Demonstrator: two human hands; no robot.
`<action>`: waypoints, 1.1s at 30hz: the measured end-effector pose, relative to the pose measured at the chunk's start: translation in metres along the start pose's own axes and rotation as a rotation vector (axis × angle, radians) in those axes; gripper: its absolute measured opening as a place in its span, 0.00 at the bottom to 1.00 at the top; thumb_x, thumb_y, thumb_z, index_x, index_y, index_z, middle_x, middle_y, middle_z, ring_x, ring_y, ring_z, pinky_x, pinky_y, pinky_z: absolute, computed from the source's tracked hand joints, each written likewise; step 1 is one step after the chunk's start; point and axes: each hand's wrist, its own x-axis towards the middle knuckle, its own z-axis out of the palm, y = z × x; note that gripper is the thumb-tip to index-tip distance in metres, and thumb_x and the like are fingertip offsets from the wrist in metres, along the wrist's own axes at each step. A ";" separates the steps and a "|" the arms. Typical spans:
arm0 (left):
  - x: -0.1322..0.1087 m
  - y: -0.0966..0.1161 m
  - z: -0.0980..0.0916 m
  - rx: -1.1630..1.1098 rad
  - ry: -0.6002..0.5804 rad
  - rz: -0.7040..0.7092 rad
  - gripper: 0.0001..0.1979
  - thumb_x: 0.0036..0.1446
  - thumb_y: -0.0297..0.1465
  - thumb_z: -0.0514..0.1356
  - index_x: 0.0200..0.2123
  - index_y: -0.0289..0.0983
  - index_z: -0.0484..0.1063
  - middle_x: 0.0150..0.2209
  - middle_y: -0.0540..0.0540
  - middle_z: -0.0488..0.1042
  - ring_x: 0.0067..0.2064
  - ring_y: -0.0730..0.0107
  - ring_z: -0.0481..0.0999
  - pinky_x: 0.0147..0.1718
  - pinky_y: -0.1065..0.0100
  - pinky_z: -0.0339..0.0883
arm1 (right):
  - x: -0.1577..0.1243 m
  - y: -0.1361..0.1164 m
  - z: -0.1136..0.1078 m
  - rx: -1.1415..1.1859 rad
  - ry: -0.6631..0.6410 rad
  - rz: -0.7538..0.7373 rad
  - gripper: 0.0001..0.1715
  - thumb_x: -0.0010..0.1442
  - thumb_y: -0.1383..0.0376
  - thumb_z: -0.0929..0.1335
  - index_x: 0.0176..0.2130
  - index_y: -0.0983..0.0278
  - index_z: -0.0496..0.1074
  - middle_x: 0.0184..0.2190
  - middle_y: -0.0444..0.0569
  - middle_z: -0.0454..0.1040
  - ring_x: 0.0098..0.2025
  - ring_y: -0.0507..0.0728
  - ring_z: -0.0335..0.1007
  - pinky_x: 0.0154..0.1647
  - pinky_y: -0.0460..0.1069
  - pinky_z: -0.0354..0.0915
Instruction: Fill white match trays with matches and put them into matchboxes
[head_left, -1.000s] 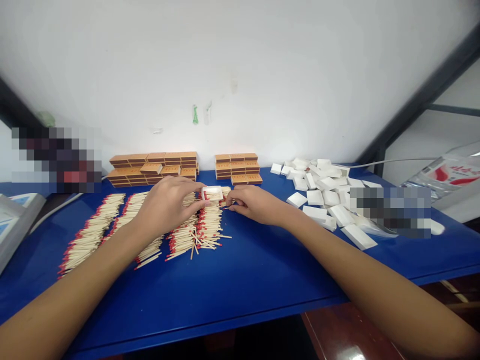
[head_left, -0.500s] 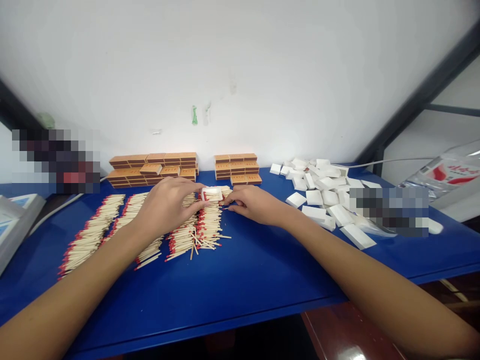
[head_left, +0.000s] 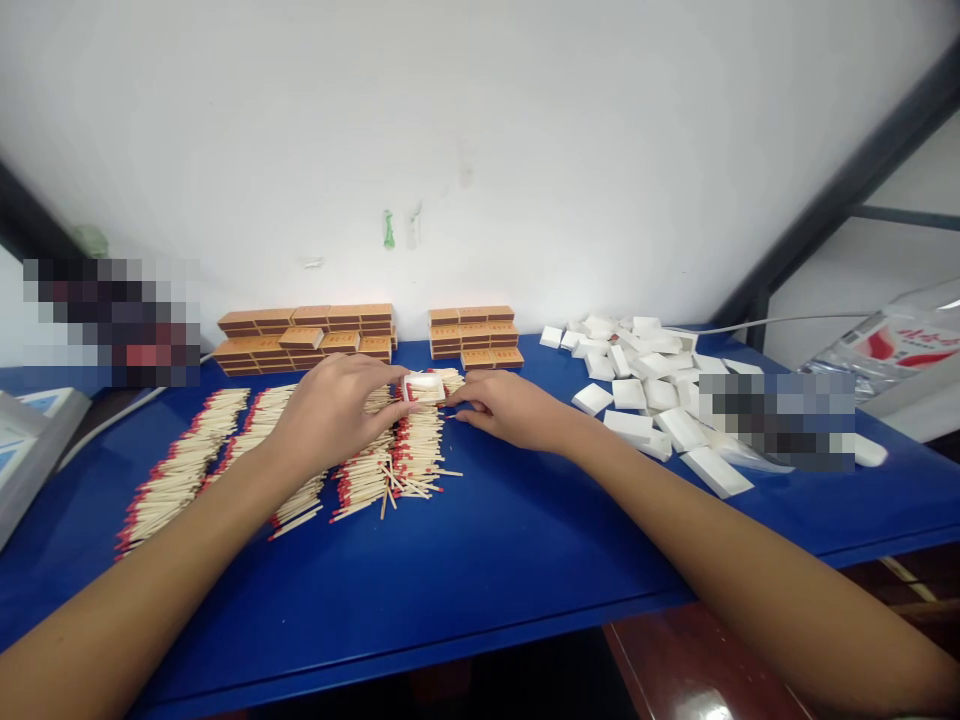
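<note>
My left hand pinches the left end of a small white matchbox tray between thumb and fingers. The tray is held over a row of red-tipped matches; a few matches show in or at its lower left corner. At the tray's right end is my right hand, its fingers curled together close to the row. Whatever those fingers hold, if anything, is too small to make out. More match rows lie to the left, partly covered by my left hand and forearm.
Orange-brown matchboxes are stacked along the wall, with a smaller stack beside them. Many white trays lie heaped on the right of the blue table. A plastic bag is at far right, a grey box at far left.
The fingers of my right hand have shifted slightly left, closer to the tray's end. My left hand and the tray stay in place.
</note>
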 end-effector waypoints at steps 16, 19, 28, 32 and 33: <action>0.000 0.001 -0.001 -0.004 0.006 -0.001 0.21 0.67 0.48 0.61 0.50 0.37 0.80 0.46 0.39 0.84 0.49 0.51 0.82 0.51 0.52 0.72 | -0.001 -0.004 -0.007 0.054 -0.028 0.105 0.03 0.67 0.69 0.70 0.38 0.65 0.75 0.35 0.49 0.75 0.33 0.53 0.64 0.34 0.48 0.53; 0.000 0.000 0.000 -0.003 0.007 0.008 0.22 0.67 0.47 0.61 0.50 0.36 0.80 0.46 0.38 0.84 0.49 0.50 0.82 0.51 0.52 0.72 | -0.002 -0.005 -0.008 0.063 -0.035 0.122 0.04 0.67 0.68 0.70 0.38 0.66 0.75 0.33 0.48 0.75 0.31 0.53 0.64 0.34 0.48 0.53; 0.000 0.000 0.000 -0.004 0.010 0.029 0.21 0.67 0.46 0.63 0.50 0.34 0.80 0.46 0.38 0.83 0.49 0.50 0.82 0.50 0.52 0.72 | -0.002 -0.003 -0.003 0.085 -0.028 0.069 0.05 0.66 0.71 0.68 0.37 0.65 0.75 0.34 0.49 0.76 0.33 0.53 0.65 0.34 0.48 0.55; 0.000 0.000 0.001 0.005 -0.006 0.029 0.20 0.67 0.44 0.63 0.50 0.35 0.80 0.46 0.39 0.84 0.47 0.50 0.82 0.49 0.53 0.72 | -0.003 -0.002 -0.002 0.070 -0.056 0.092 0.06 0.68 0.69 0.66 0.40 0.65 0.74 0.38 0.52 0.77 0.37 0.56 0.68 0.37 0.50 0.58; 0.000 0.000 0.001 0.007 -0.008 0.027 0.20 0.67 0.44 0.63 0.50 0.35 0.80 0.46 0.39 0.84 0.47 0.50 0.82 0.49 0.53 0.72 | -0.003 -0.003 -0.002 0.063 -0.070 0.098 0.06 0.69 0.68 0.65 0.40 0.65 0.73 0.39 0.53 0.77 0.38 0.57 0.68 0.38 0.50 0.59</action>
